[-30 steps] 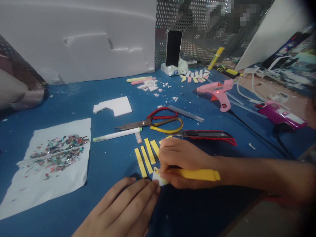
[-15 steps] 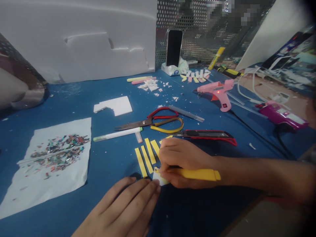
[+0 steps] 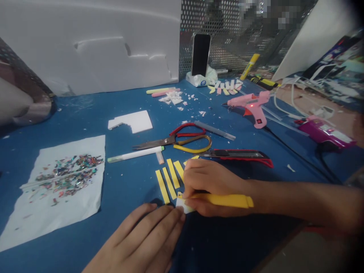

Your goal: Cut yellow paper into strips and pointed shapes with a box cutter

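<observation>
A yellow marker (image 3: pixel 224 200) is gripped in my right hand (image 3: pixel 210 187), its tip hidden behind the fingers at a small white foam piece (image 3: pixel 182 205) partly coloured yellow. My left hand (image 3: pixel 145 239) lies flat with fingers stretched out, the fingertips resting on the left edge of that piece. Just beyond them, several yellow strips (image 3: pixel 162 187) lie side by side on the blue table; some are partly covered by my right hand. A red box cutter (image 3: pixel 239 154) rests above my right hand.
Scissors (image 3: pixel 173 140) and a white pen (image 3: pixel 136 154) lie ahead. Paper with glittery flakes (image 3: pixel 96 201) is at left. A cut white foam sheet (image 3: pixel 140 122), a pink glue gun (image 3: pixel 253 106) with its cord, a phone (image 3: pixel 200 55) and white scraps (image 3: pixel 172 98) stand or lie farther back.
</observation>
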Tool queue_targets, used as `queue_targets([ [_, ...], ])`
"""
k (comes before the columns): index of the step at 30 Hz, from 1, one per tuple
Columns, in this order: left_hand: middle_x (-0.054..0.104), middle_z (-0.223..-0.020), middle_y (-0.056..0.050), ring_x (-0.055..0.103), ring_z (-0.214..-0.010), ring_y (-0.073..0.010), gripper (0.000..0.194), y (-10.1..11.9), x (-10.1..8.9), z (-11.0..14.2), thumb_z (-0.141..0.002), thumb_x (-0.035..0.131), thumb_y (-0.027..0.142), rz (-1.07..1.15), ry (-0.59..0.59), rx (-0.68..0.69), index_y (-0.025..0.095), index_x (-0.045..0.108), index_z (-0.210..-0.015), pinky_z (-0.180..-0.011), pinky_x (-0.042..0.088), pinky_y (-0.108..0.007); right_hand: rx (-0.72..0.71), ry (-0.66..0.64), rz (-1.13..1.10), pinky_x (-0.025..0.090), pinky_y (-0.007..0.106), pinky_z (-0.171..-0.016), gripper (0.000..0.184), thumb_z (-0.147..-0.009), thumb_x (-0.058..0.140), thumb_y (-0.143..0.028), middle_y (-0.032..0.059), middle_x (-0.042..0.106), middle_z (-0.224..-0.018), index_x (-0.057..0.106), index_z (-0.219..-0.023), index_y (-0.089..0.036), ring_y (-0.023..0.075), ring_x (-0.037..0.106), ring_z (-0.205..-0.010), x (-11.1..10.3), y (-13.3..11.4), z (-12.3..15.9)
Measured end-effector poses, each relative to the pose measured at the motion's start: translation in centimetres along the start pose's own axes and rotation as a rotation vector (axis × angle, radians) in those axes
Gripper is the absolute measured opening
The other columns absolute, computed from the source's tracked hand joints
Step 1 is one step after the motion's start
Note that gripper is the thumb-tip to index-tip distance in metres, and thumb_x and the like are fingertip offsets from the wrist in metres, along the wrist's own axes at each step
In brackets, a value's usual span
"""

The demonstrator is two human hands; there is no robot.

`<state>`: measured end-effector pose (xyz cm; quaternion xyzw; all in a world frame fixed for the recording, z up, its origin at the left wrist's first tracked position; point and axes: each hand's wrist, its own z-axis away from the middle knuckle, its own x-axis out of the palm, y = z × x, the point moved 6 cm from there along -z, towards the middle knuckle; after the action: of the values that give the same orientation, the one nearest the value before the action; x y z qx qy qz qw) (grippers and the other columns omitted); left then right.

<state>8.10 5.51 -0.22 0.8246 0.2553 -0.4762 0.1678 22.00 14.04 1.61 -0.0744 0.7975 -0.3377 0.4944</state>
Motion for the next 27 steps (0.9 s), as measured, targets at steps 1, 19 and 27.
queue_targets([
  [1,0.062,-0.124,0.004,0.052,-0.115,-0.0119,0.031,0.01,0.04,0.02,-0.097,0.042,0.022,0.000,-0.003,-0.002,0.020,0.062,-0.120,-0.117,0.017,-0.030,-0.001,-0.001,-0.002,0.034,0.029,-0.071,0.025,-0.092,0.048,-0.033,-0.0013,0.050,-0.067,0.050,-0.074,-0.017,0.0138,0.040,-0.072,-0.01,-0.05,0.00],
  [19,0.062,-0.124,0.004,0.052,-0.116,-0.0117,0.030,0.09,-0.11,0.12,-0.097,0.043,0.023,0.007,0.011,-0.007,0.021,0.062,-0.120,-0.117,0.019,-0.030,-0.010,-0.019,0.017,0.032,0.029,-0.067,0.026,-0.091,0.046,-0.032,-0.0020,0.044,-0.065,0.043,-0.069,-0.018,0.0133,0.037,-0.069,0.11,-0.10,0.01],
  [27,0.065,-0.120,0.004,0.054,-0.113,-0.0106,0.030,-0.02,-0.28,-0.14,-0.096,0.042,0.019,0.003,0.029,-0.017,0.020,0.064,-0.116,-0.117,0.020,-0.029,0.039,-0.004,0.070,0.031,0.029,-0.066,0.026,-0.092,0.041,-0.029,-0.0013,0.041,-0.064,0.037,-0.068,-0.018,0.0135,0.035,-0.067,0.04,0.10,0.14],
])
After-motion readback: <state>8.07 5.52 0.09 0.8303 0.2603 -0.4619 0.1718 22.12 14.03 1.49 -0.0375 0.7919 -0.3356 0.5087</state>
